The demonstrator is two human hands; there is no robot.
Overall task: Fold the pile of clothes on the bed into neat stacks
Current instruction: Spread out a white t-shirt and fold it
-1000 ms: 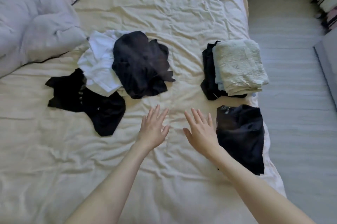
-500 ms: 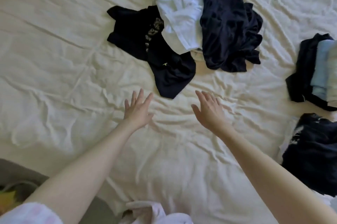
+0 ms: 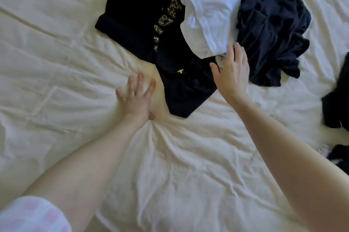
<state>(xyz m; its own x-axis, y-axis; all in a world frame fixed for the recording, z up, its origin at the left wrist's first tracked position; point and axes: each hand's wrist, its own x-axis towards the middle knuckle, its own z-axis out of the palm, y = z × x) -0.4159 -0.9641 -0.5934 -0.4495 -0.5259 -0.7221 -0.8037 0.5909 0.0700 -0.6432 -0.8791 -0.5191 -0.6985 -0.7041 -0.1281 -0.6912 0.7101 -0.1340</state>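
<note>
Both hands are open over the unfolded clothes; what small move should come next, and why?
Probably curl the right hand onto the white garment edge at its fingertips. It holds nothing, and that piece lies atop the black printed top, beside the navy garment.

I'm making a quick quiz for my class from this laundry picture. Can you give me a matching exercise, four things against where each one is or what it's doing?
Things
1. black top with gold print
2. white shirt
3. left hand
4. right hand

Places or states
A. fingers spread, flat on the bare sheet
B. reaching the lower edge of the pile, at the white and navy cloth
C. leftmost garment of the pile
D. between the black top and the navy garment

Pairs: 1-C, 2-D, 3-A, 4-B
</note>
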